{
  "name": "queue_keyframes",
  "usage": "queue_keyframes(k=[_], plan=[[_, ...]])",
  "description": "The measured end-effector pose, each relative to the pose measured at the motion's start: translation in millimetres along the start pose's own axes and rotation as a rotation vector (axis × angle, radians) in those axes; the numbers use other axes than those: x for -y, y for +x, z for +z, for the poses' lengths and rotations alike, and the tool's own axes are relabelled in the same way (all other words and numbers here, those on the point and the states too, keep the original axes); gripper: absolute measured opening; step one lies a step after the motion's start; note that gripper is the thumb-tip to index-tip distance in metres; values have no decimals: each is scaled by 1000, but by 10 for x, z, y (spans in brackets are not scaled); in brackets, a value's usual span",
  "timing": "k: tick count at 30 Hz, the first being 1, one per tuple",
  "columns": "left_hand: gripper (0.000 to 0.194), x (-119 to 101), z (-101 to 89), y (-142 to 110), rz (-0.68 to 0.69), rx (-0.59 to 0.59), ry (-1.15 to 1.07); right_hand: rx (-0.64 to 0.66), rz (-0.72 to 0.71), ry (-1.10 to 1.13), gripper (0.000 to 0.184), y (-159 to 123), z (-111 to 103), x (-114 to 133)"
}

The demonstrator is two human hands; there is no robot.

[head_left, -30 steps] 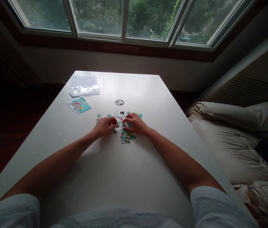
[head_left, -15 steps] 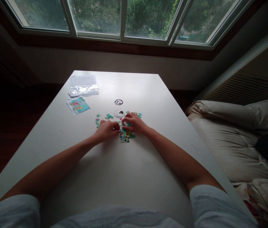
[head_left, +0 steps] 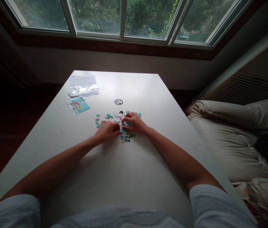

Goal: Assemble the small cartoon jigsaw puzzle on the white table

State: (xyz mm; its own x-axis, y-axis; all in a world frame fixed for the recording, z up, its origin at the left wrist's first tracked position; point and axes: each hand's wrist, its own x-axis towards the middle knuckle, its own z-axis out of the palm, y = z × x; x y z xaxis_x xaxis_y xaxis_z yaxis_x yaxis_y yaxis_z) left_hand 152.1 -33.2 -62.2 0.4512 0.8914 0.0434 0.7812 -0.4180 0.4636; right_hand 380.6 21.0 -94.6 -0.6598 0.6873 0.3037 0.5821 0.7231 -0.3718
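A partly joined jigsaw puzzle (head_left: pixel 126 136) with a yellow cartoon figure lies on the white table between my hands. At its left edge is my left hand (head_left: pixel 107 130), thumb and fingers pinched together; whatever is between the tips is too small to make out. My right hand (head_left: pixel 136 123) reaches over the puzzle's upper part, its curved fingers apart and thumb low, covering some of the pieces. Loose teal jigsaw pieces (head_left: pixel 97 120) lie left of my left hand. Another small cluster of pieces (head_left: pixel 109 116) sits just beyond it.
Beyond the hands lie a round metallic disc (head_left: pixel 118 102) and a round ring-like item (head_left: pixel 117 113). A colourful picture sheet (head_left: pixel 79 105) and a clear plastic packet with paper (head_left: pixel 84 85) are at the far left of the table (head_left: pixel 115 177). A padded sofa (head_left: pixel 224 136) stands on the right.
The puzzle's lower end has shifted slightly to the right. My left hand's fingers have moved a little; my right hand stays almost still.
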Motion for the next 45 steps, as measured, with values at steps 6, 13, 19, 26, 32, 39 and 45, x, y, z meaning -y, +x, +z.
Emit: queue_keyframes(k=[6,13,19,26,32,39,45], plan=[[12,-29,10,-10,19,-18,14,-3,4,6,23,-5,13,-10],[10,-56,52,-16,38,-31,37,-7,0,9,22,-7,12,-12],[8,-85,64,-28,35,-51,40,-8,1,10,22,-1,17,-9],[10,-81,70,-29,32,-43,53,-8,3,18,23,0,23,7],[25,106,-142,64,-43,-139,41,62,-14,7,29,5,-82,31],[24,206,-461,76,-64,-56,198,260,-70,11,57,-20,-314,78],[17,52,-418,-12,12,37,293,212,-56,-42,56,-27,-248,96]])
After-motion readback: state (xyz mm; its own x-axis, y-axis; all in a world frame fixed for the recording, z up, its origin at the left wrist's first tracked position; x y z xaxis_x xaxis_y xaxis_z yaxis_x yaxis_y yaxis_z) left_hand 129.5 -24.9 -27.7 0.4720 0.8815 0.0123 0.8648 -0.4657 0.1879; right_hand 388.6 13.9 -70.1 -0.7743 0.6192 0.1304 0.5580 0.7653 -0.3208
